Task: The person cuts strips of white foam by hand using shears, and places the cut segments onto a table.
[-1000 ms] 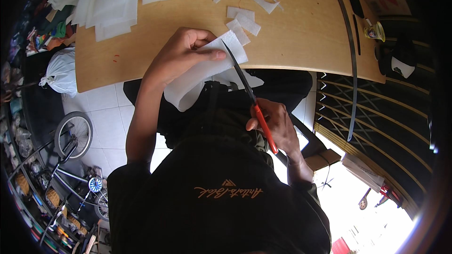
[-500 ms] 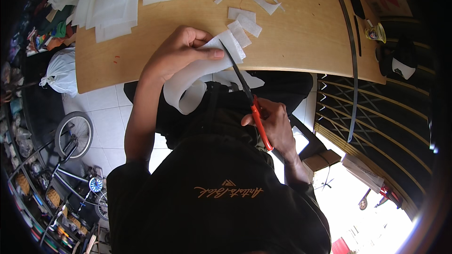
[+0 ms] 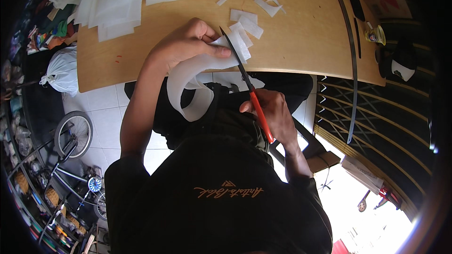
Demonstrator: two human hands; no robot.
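Note:
My left hand (image 3: 192, 44) pinches one end of a white foam strip (image 3: 181, 82) between thumb and fingers at the table's near edge. The rest of the strip curls down in a loop over my lap. In my right hand (image 3: 275, 115) is a pair of scissors with red handles (image 3: 259, 113) and dark blades. The blades lie across the strip's end, just right of my left thumb, and their tip reaches past its far edge. Several small white foam scraps (image 3: 250, 26) lie on the table beyond the strip's end.
White foam sheets (image 3: 113, 7) are piled at the far left of the wooden table (image 3: 301, 33). A long dark flat bar (image 3: 352, 66) overhangs the right edge near a yellow cup (image 3: 375, 35). A white bag (image 3: 62, 68) and a bicycle (image 3: 74, 134) stand on the left.
My left hand has shifted slightly right with the strip, whose loop hangs a little lower. The scissors' tip has moved farther across the strip, past its far edge.

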